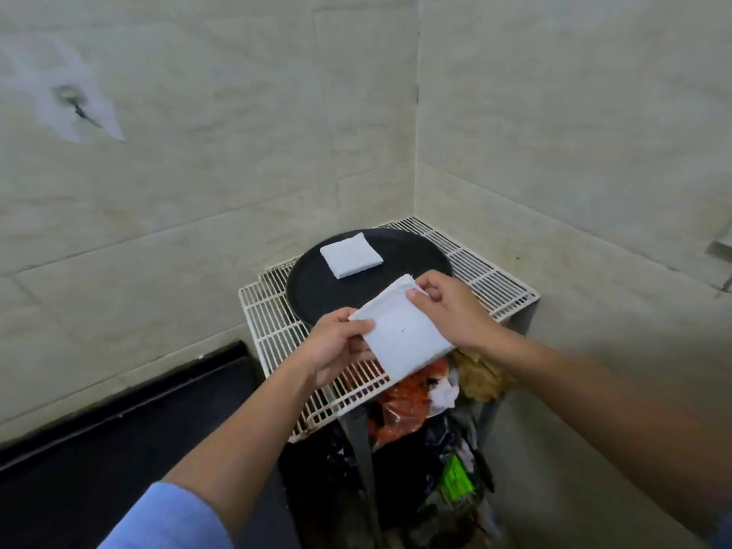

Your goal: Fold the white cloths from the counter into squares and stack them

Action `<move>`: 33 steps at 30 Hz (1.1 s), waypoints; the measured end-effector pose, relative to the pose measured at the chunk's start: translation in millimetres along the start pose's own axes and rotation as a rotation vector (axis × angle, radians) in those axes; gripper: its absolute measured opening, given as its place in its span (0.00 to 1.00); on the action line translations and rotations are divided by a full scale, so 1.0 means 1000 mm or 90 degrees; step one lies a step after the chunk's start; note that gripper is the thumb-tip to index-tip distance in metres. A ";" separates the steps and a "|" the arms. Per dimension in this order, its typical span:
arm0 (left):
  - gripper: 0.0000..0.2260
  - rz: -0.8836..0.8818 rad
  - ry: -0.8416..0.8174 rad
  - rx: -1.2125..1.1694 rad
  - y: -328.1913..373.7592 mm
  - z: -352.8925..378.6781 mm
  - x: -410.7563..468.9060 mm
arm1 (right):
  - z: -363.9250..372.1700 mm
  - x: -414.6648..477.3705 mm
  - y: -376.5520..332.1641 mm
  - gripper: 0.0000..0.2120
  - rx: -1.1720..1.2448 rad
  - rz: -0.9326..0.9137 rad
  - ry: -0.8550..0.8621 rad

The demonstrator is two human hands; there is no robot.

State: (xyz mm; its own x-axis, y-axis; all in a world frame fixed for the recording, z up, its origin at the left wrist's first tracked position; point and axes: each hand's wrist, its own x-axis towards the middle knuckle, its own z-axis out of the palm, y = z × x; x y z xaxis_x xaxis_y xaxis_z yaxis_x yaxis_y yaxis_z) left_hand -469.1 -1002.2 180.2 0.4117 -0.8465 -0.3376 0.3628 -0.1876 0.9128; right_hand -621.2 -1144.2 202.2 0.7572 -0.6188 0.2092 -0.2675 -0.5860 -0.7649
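Over rack (274, 324): cloth (404, 335) in L-hand (336, 344), R-hand (455, 307) pinch

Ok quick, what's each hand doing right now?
Left hand: pinching the folded white cloth at its left edge.
Right hand: pinching the same cloth's far corner.

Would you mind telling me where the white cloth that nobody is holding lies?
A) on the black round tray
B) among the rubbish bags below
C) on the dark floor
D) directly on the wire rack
A: the folded cloth lies flat on the black round tray, which sits on the wire rack, while the left hand and right hand hold a second cloth.
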 end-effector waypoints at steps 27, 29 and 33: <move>0.26 0.097 0.288 0.269 0.074 -0.099 0.212 | 0.091 0.283 0.062 0.10 -0.204 -0.045 -0.066; 0.27 0.078 0.285 0.284 0.068 -0.103 0.218 | 0.095 0.285 0.067 0.11 -0.232 -0.045 -0.086; 0.27 0.074 0.297 0.360 0.061 -0.103 0.225 | 0.098 0.287 0.075 0.13 -0.279 -0.043 -0.096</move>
State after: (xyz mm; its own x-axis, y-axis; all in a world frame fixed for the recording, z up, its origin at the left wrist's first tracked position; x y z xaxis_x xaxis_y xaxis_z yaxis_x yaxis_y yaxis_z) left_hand -267.7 -1152.6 136.3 0.7790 -0.6011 -0.1785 -0.1397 -0.4439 0.8851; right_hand -365.9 -1314.3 144.5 0.8511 -0.5079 0.1333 -0.4166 -0.8077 -0.4171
